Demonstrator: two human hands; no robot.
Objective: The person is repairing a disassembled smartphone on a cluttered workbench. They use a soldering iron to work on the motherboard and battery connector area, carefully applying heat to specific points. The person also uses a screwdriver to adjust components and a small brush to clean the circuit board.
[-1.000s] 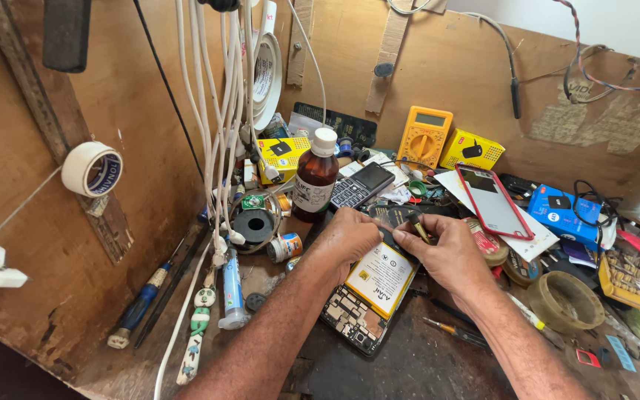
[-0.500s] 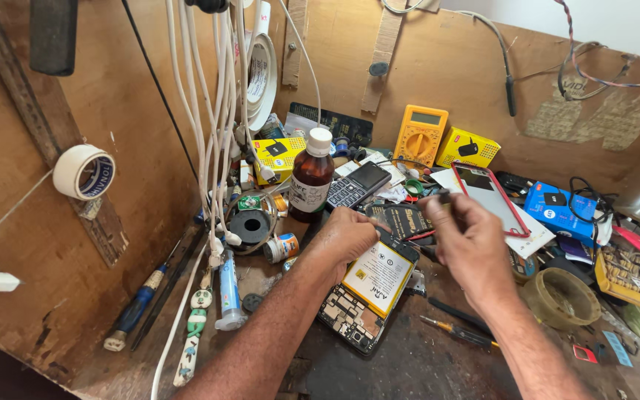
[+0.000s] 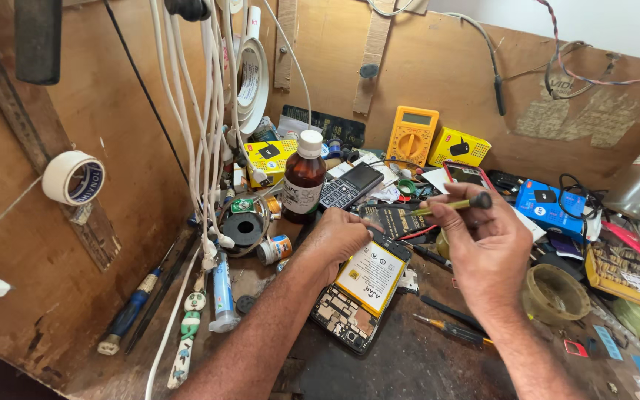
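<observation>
Opened phone pinned flat on cluttered desk [image 3: 409,363], screwdriver lifted clear above it.

Left hand [image 3: 338,237] pressed down, fingers curled together, on top edge of opened phone [image 3: 361,292], yellow battery showing just below the knuckles. Right hand [image 3: 487,248] raised, thumb and fingers clamped on thin yellow-shafted screwdriver [image 3: 450,205], tip pointing toward left hand. Brown bottle [image 3: 304,178] just beyond left hand; yellow multimeter [image 3: 411,135] farther back. Tape ring [image 3: 555,292] right of right hand.

The opened phone [image 3: 361,300] shows a yellow and white battery [image 3: 371,275]. The screwdriver [image 3: 453,204] is yellow-green with a black cap. The bottle [image 3: 304,185] is brown, white-capped. The meter [image 3: 411,134] is yellow.
</observation>
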